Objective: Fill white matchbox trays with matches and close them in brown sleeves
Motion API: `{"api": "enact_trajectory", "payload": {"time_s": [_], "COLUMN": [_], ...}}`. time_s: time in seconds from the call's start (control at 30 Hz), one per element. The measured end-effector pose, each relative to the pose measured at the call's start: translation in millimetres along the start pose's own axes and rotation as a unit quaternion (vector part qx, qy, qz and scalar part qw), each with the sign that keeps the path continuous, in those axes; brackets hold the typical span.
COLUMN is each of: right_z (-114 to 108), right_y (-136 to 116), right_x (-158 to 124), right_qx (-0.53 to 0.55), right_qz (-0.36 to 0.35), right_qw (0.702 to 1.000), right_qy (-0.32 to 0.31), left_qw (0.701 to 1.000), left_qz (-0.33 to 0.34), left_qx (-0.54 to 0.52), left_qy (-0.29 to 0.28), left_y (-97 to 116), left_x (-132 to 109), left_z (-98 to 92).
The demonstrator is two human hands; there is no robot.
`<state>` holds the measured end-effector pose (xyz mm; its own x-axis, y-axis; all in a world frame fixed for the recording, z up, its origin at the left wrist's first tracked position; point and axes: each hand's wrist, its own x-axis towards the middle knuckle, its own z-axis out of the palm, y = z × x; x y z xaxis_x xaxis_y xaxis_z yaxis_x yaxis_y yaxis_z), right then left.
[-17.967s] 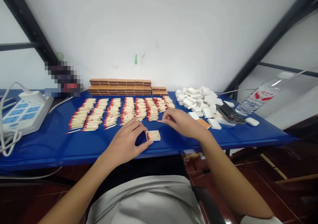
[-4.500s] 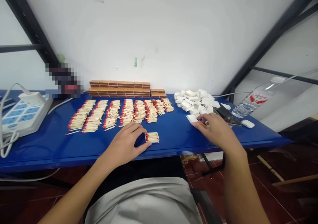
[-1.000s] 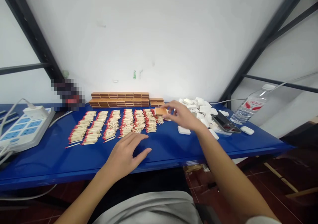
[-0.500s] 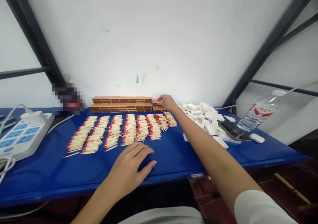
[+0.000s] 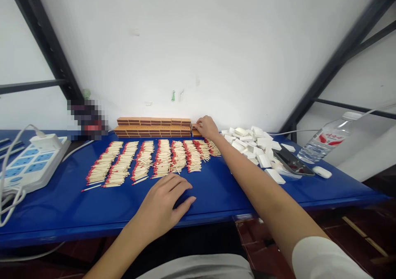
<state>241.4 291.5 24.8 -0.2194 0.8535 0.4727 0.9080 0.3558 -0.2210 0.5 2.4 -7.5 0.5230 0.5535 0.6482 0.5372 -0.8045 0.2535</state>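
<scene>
At the back of the blue table, my right hand (image 5: 206, 127) has its fingers closed on a small brown matchbox (image 5: 194, 127) at the right end of the stacked matchboxes (image 5: 153, 128). My fingers partly cover that box. My left hand (image 5: 170, 200) rests near the front of the table with thumb and fingers apart, holding nothing. Just beyond it, red-tipped matches (image 5: 162, 159) lie in several rows of loose piles. One single match (image 5: 91, 187) lies apart at the left front.
White box pieces (image 5: 247, 143) are heaped right of the matches. Beside them are a dark phone (image 5: 292, 161), a white earphone case (image 5: 322, 171) and a tilted water bottle (image 5: 328, 138). A power strip (image 5: 34, 163) with cables stands at the left. A white wall (image 5: 198, 43) rises behind.
The view has shifted slightly. My right hand stays at the matchbox at the end of the row, and my left hand has hardly moved.
</scene>
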Motion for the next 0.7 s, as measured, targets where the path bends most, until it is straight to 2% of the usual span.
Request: {"api": "enact_trajectory", "payload": {"time_s": [0.13,0.3,0.7], "right_z": [6,13,14], "right_y": [-7,-10,-7], "right_x": [0,1,1], "right_qx": [-0.027,-0.052,-0.073], "right_qz": [-0.008,-0.010,-0.006], "right_qw": [0.999,0.999,0.997], "right_qy": [0.019,0.010,0.002], "left_qw": [1.000,1.000,1.000], "left_qz": [0.004,-0.001,0.001], "left_qx": [0.000,-0.005,0.000], "left_qy": [0.002,0.002,0.000], "left_y": [0,0,-1], "left_x": [-1,-1,-1], "left_z": [1.1,2.0,1.5]}}
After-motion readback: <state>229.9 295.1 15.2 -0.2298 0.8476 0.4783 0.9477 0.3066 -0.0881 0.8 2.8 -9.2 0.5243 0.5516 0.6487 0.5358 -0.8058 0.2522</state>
